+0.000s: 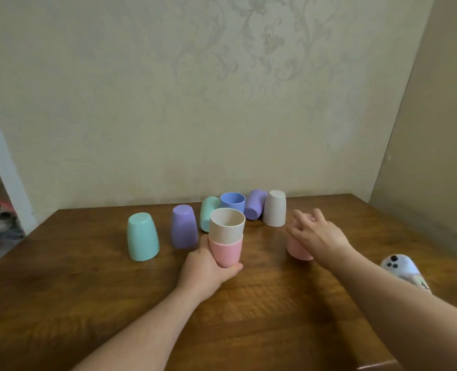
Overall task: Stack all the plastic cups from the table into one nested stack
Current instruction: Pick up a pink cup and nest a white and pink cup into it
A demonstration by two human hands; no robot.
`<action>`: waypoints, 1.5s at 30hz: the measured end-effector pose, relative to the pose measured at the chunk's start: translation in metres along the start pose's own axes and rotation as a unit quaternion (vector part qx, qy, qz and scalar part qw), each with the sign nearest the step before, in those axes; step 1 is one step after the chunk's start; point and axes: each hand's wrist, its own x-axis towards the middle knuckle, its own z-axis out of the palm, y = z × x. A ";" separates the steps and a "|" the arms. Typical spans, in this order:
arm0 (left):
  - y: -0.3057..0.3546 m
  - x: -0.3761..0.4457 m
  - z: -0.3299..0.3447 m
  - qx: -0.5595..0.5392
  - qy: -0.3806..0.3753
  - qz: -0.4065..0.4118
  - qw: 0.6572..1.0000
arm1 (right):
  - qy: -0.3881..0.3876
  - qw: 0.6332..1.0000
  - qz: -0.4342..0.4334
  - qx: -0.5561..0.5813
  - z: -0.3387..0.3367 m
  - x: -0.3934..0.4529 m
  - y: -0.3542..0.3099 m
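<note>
left hand (208, 269): grip wrapped round two-cup stack (226, 236), beige nested in pink, upright above counter (262, 303) | right hand (317, 235): on inverted pink cup (298, 249), grip seemingly loose, blurred | advice: flip it mouth-up, seat it straight.

text: none legible | cups (226, 238): plain, unmarked | wall (222, 103): ornamental pattern only, no writing
</note>
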 end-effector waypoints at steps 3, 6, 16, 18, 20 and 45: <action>-0.002 -0.001 -0.003 -0.020 -0.002 0.011 1.000 | 0.026 0.998 0.041 0.032 -0.003 0.003 -0.007; -0.001 -0.004 -0.004 -0.028 0.005 0.015 0.999 | 0.026 0.974 0.126 0.185 -0.004 0.007 -0.015; -0.011 -0.003 -0.005 -0.064 -0.030 0.005 0.998 | -0.017 0.775 0.212 0.595 0.009 0.015 -0.064; -0.012 -0.003 -0.004 -0.061 -0.029 0.003 0.998 | 0.034 0.651 0.227 0.723 -0.014 0.019 -0.068; -0.011 -0.002 -0.005 -0.058 -0.027 0.002 0.998 | 0.099 0.577 0.203 0.784 -0.044 0.025 -0.069; -0.008 -0.006 -0.007 -0.111 -0.034 0.008 0.993 | 0.089 0.636 0.050 0.765 -0.052 0.025 -0.139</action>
